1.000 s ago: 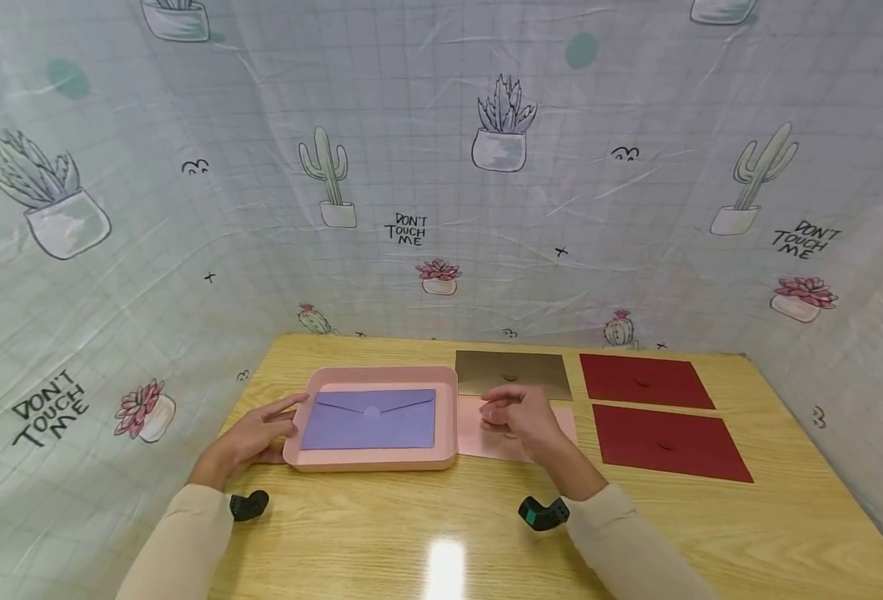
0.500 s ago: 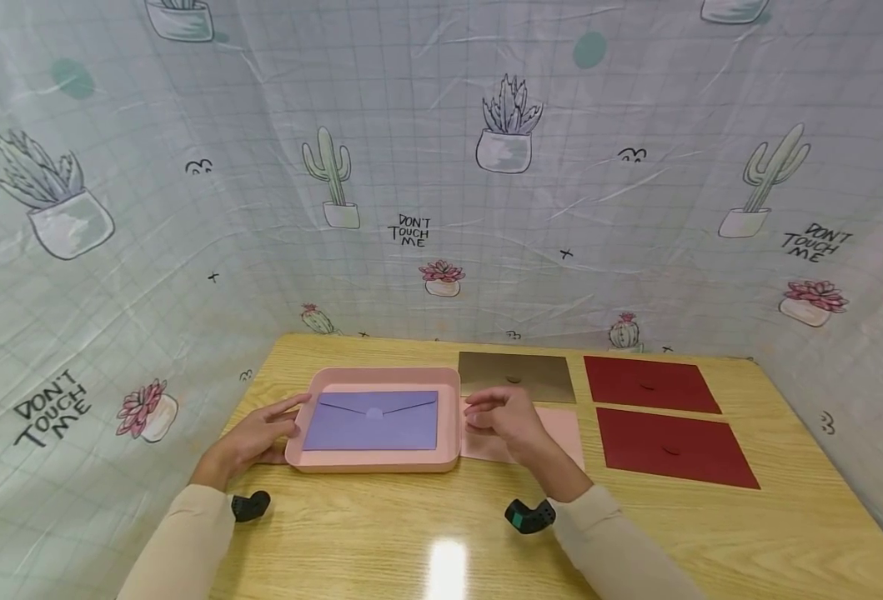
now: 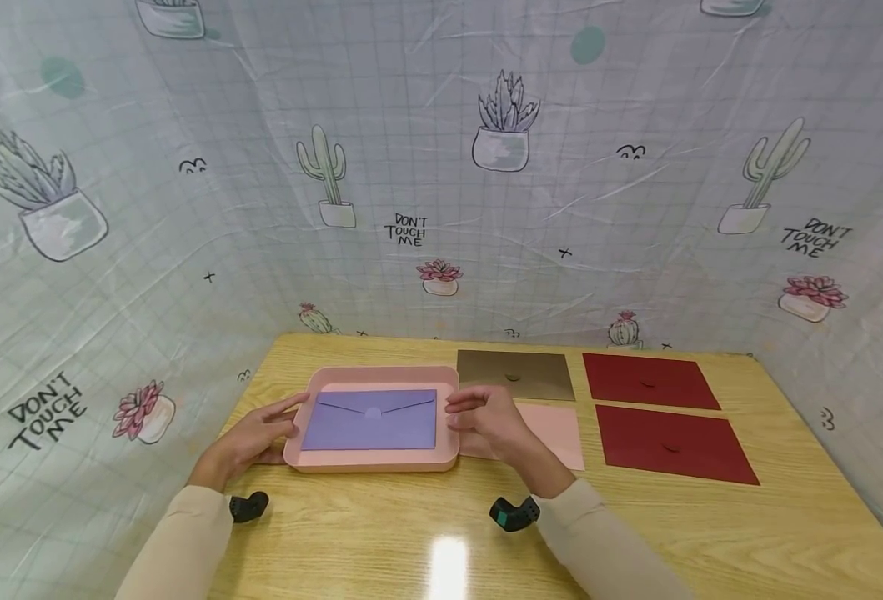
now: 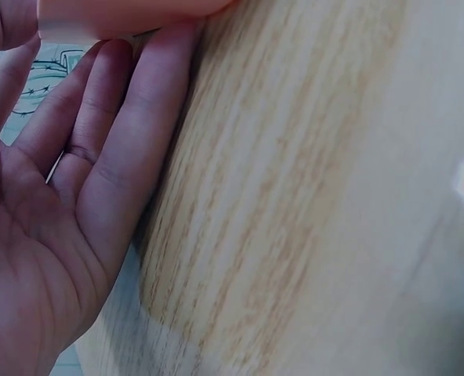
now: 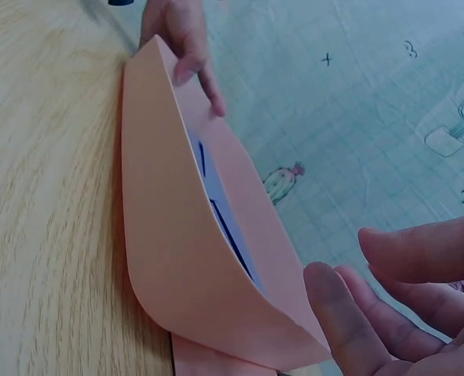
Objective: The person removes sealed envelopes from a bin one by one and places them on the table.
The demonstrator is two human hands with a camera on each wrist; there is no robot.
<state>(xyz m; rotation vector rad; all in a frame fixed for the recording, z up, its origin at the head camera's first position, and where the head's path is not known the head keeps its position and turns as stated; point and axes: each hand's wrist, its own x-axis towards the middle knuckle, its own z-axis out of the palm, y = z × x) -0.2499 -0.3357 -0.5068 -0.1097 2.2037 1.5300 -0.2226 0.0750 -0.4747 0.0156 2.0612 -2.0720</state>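
Observation:
A pink tray (image 3: 381, 377) with a purple envelope (image 3: 369, 427) lying flat inside stands at the left of the table. My left hand (image 3: 249, 437) grips the tray's left side, its thumb and fingers about the wall; the left wrist view shows fingers at the tray's underside (image 4: 122, 17). At the opposite end, my right hand (image 3: 486, 421) is beside the right rim, fingers loosely bent. The right wrist view shows nothing between thumb and fingers of this right hand (image 5: 420, 313), close to the tray's near corner. Beneath it lies a pale pink envelope (image 3: 549, 429), partly covered by the hand.
Behind the pink envelope lies a brown envelope (image 3: 516, 373). Two red envelopes lie to the right, the back one (image 3: 644, 382) and the front one (image 3: 674, 446). A patterned curtain (image 3: 441, 192) hangs along the table's back and sides.
From above the pale pink envelope my right hand has moved left to the tray's right rim. The left hand and the tray stay in place.

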